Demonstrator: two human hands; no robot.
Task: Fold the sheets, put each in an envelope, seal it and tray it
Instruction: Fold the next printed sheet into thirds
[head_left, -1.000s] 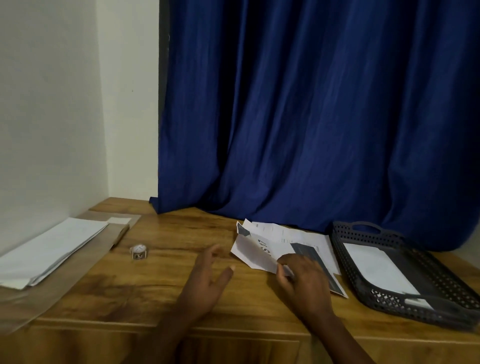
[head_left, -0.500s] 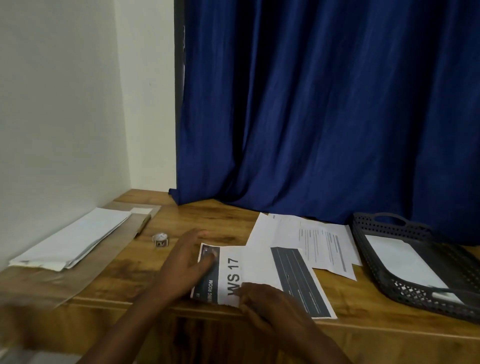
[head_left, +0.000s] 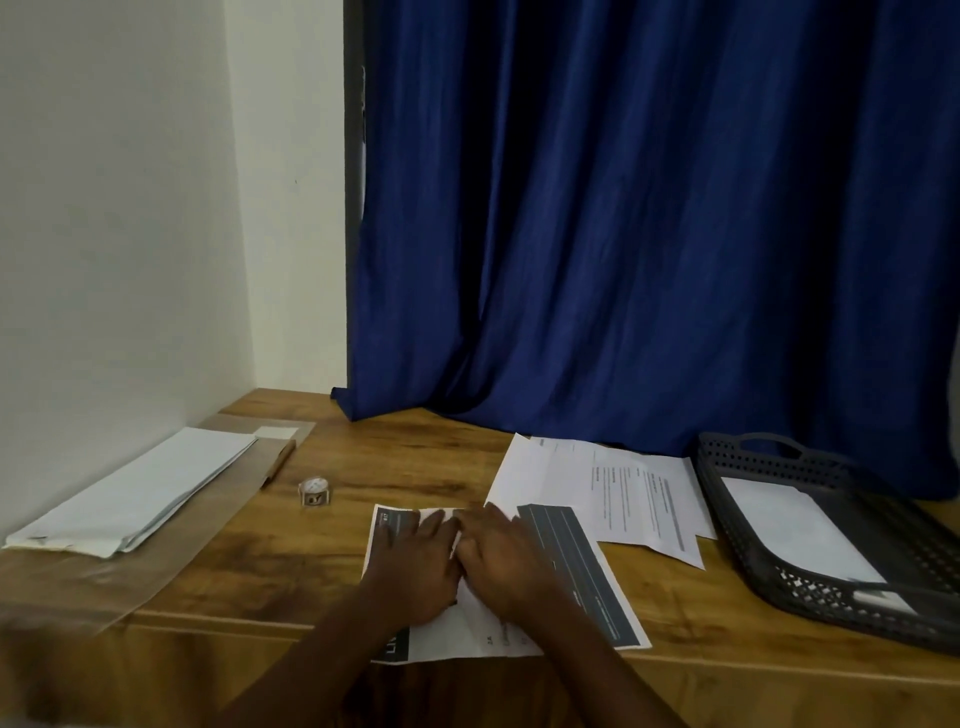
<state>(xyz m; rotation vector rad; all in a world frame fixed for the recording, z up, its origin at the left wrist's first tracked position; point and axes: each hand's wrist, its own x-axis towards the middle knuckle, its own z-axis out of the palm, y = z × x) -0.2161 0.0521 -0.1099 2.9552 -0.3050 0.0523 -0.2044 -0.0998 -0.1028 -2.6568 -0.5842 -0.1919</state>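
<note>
Left hand: the left hand (head_left: 415, 564) lies palm down on the printed sheet (head_left: 571, 577), fingers straight and close together — pressing, not pinching.
Right hand: the right hand (head_left: 506, 564) is flat beside it, the two touching at the thumbs, fingers extended onto the same sheet.
Sheet: at the near edge of the wooden table (head_left: 395, 467), its near end overhanging.
Other sheets: a loose pile (head_left: 623, 488) just beyond, to the right.
Tray: dark tray (head_left: 727, 467) at far right, holding a white envelope (head_left: 795, 525).
Left side: envelope stack (head_left: 140, 488) — small tape roll (head_left: 314, 491) nearby.
</note>
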